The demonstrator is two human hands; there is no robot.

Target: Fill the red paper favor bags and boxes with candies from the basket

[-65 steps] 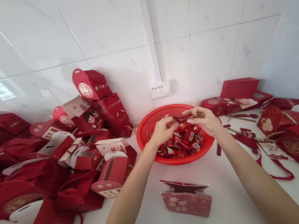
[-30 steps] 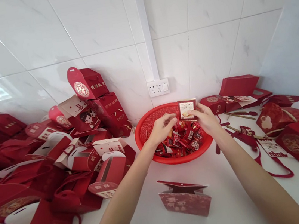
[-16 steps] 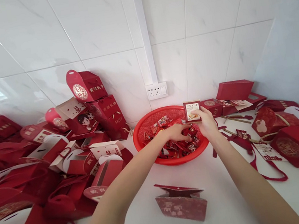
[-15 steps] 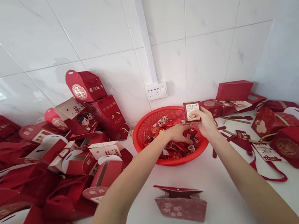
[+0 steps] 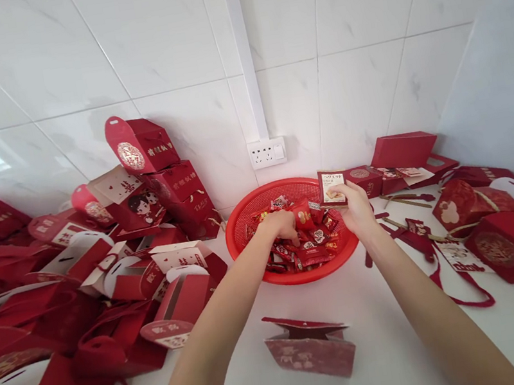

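Observation:
My left hand (image 5: pixel 282 223) is down in a red plastic basket (image 5: pixel 239 211) filled with small wrapped candies (image 5: pixel 313 252). Its fingers are curled together among the wrappers, and whatever they hold is hidden. Just beside it lies a larger red packet (image 5: pixel 305 214). At the basket's right rim my right hand (image 5: pixel 356 208) pinches a flat brown-and-cream snack packet (image 5: pixel 332 188), held upright with a food picture facing me. On the white table in front of the basket stands a red paper gift box (image 5: pixel 311 352), its top open.
Many red gift boxes (image 5: pixel 110 346) crowd the left side, some piled in a stack (image 5: pixel 182 194) against the tiled wall. More boxes (image 5: pixel 512 246), ribbons (image 5: pixel 470 289) and a printed card (image 5: pixel 461 256) lie at right. A wall socket (image 5: pixel 267 153) sits above the basket.
My left hand has moved left within the basket, its fingers going from spread to curled, uncovering the larger red packet. My right hand keeps the snack packet, now slightly tilted.

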